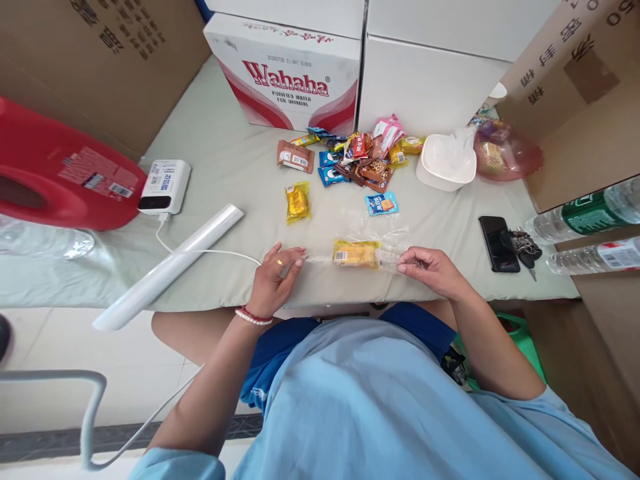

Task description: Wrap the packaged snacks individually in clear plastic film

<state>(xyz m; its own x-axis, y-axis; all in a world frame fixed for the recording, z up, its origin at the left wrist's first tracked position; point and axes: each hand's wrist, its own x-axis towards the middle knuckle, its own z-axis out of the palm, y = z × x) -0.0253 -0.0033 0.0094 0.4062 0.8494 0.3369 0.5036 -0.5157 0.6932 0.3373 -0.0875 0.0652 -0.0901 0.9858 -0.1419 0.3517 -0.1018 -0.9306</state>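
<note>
A yellow snack packet [357, 254] with a barcode lies near the table's front edge, with clear plastic film [387, 255] around it. The film is bunched at both ends like a twist. My left hand [280, 270], with a ring and beaded bracelets, pinches the left end. At the other end, my right hand [426, 268] has its fingers closed on the film. Loose film spreads behind the packet. Just beyond are another yellow packet [298, 202] and a small blue packet [381, 203].
Several wrapped snacks [363, 157] are heaped before a Wahaba-printed carton [295, 77]. A white bowl [447, 163] and a reddish bowl [507, 160] stand right, near a phone [497, 243], keys [526, 247] and bottles [593, 217]. Left are a film roll [170, 267], power bank [165, 187], cable and red jug [65, 167].
</note>
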